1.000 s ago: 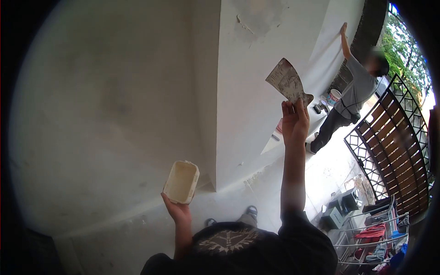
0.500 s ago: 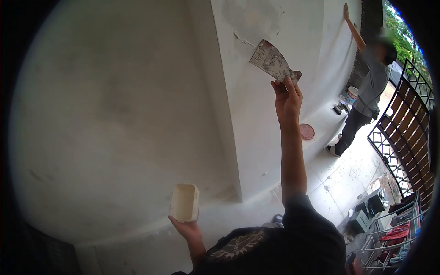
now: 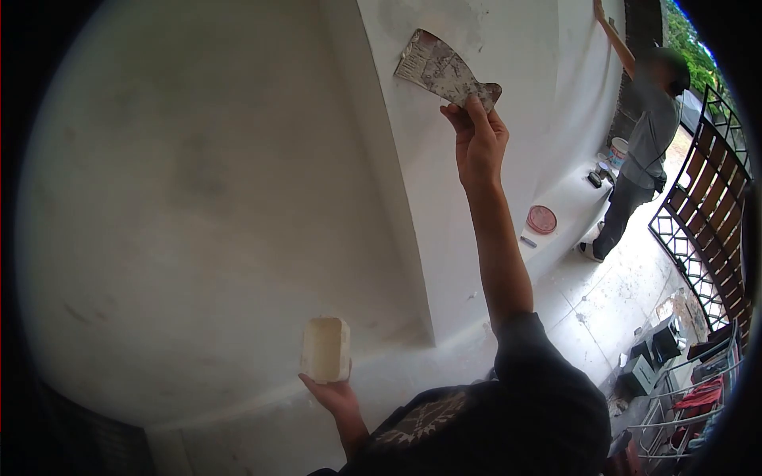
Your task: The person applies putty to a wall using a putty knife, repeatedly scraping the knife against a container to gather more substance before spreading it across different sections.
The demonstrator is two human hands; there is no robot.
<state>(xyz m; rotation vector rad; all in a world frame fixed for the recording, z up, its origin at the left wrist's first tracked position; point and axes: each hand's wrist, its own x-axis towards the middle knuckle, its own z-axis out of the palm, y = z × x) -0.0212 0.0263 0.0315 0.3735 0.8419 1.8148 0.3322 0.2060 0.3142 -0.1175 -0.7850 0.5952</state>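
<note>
While the right hand (image 3: 479, 139) is raised in front of the pale wall corner (image 3: 452, 230), its thumb and fingers are closed on the narrow end of a stained metal scraper (image 3: 440, 70). The wide edge of the scraper points up and to the left of the view; contact with the wall cannot be determined. The left hand (image 3: 332, 397), held lower, grips the bottom end of a cream rectangular tub (image 3: 325, 351), with the tub's open side facing the camera. A round reddish lid (image 3: 541, 220) lies beyond the right forearm. Farther off, near a gate (image 3: 705, 186), a co-worker (image 3: 649, 131) stands with one arm raised against the wall.
</note>
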